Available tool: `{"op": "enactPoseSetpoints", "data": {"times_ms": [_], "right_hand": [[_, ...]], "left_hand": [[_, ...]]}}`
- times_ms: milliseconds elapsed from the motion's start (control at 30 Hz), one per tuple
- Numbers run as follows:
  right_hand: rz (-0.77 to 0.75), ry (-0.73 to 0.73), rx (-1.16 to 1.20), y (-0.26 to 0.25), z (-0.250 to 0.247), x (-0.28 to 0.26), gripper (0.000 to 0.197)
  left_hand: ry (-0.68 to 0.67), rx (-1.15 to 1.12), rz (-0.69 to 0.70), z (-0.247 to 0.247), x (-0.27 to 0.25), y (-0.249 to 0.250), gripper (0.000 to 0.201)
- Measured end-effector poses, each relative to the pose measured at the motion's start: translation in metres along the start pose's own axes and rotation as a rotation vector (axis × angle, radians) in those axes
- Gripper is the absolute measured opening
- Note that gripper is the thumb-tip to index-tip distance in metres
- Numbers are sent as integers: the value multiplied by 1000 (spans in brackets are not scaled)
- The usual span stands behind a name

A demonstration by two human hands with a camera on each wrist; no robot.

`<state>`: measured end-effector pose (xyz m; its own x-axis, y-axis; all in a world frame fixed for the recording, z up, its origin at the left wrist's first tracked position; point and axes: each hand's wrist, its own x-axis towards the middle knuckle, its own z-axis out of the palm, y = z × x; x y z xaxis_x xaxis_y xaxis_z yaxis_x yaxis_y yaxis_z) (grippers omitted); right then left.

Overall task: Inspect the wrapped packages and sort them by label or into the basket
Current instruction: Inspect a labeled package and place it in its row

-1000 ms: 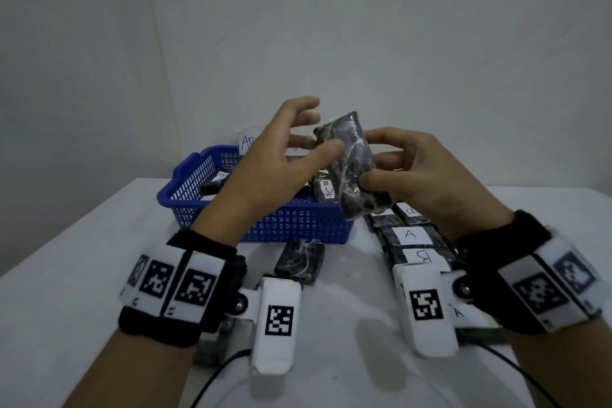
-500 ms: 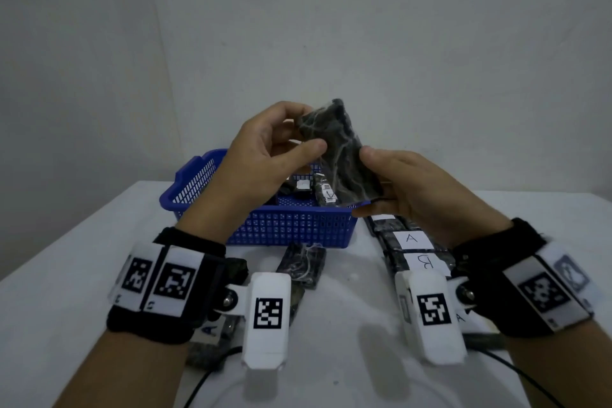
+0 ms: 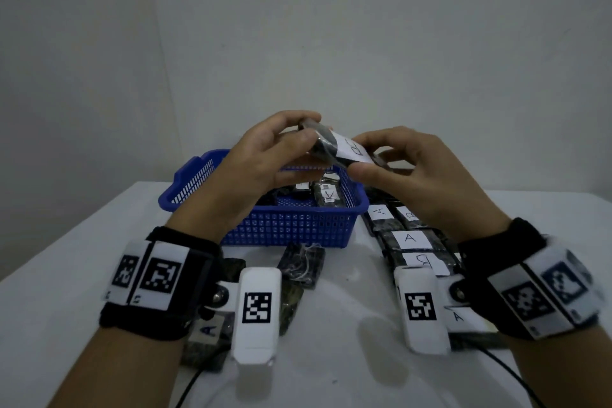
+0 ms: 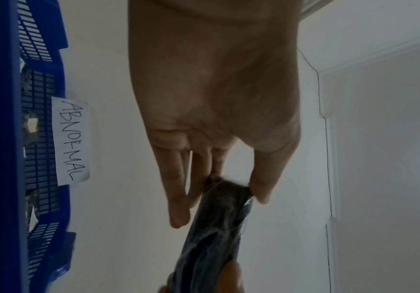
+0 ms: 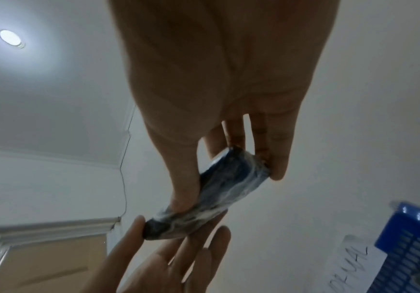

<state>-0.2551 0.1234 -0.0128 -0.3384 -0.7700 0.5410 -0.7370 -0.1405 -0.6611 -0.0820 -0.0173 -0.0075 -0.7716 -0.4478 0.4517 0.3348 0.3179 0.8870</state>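
Both hands hold one dark wrapped package (image 3: 334, 146) in the air above the blue basket (image 3: 284, 225). Its white label (image 3: 351, 149) faces up, with a letter I cannot read. My left hand (image 3: 298, 139) pinches its left end between thumb and fingers; the left wrist view shows this end of the package (image 4: 218, 228) at my left hand (image 4: 228, 190). My right hand (image 3: 371, 159) pinches the right end, with the package (image 5: 211, 194) seen from below at my right hand (image 5: 228, 172). The basket holds several wrapped packages (image 3: 326, 195) and carries a paper sign reading ABNORMAL (image 4: 72, 138).
On the white table (image 3: 66, 291), labelled packages lie in rows right of the basket, marked A (image 3: 410, 238) and B (image 3: 412, 214). An unlabelled package (image 3: 301, 263) lies in front of the basket, and another marked A (image 3: 207, 331) sits under my left wrist.
The package has been turned over between both hands, from its dark wrapped side upright to lying flatter with the white label facing up. Both hands shifted grip to its ends.
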Motion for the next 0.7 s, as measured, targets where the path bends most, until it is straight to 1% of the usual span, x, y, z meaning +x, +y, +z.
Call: {"op": "enactPoseSetpoints", "data": {"times_ms": [67, 133, 233, 367, 433, 500, 567, 633, 667, 700], "right_hand": [[-15, 72, -118, 0, -6, -1, 43], [-24, 129, -195, -2, -11, -2, 50], [-27, 148, -220, -6, -13, -4, 61], [-15, 133, -285, -10, -15, -8, 50], [16, 115, -335, -10, -24, -16, 48], [84, 70, -385, -9, -41, -26, 53], [174, -7, -457, -7, -65, -39, 60], [277, -76, -550, -3, -91, -53, 63], [343, -95, -596, 1, -104, -62, 62], [406, -102, -631, 6, -114, -69, 61]], "left_hand": [[16, 75, -8, -1, 0, -2, 46], [60, 140, 44, 0, 2, -3, 44], [106, 194, 108, 5, 5, -6, 39], [106, 286, 134, 10, 7, -9, 34], [81, 316, 108, 18, 8, -13, 34], [38, 293, 64, 35, 10, -17, 37], [-26, 287, 2, 57, 15, -23, 47], [-98, 405, -43, 79, 23, -28, 67], [-152, 515, -43, 92, 28, -31, 70], [-209, 633, -39, 104, 31, -34, 69]]}}
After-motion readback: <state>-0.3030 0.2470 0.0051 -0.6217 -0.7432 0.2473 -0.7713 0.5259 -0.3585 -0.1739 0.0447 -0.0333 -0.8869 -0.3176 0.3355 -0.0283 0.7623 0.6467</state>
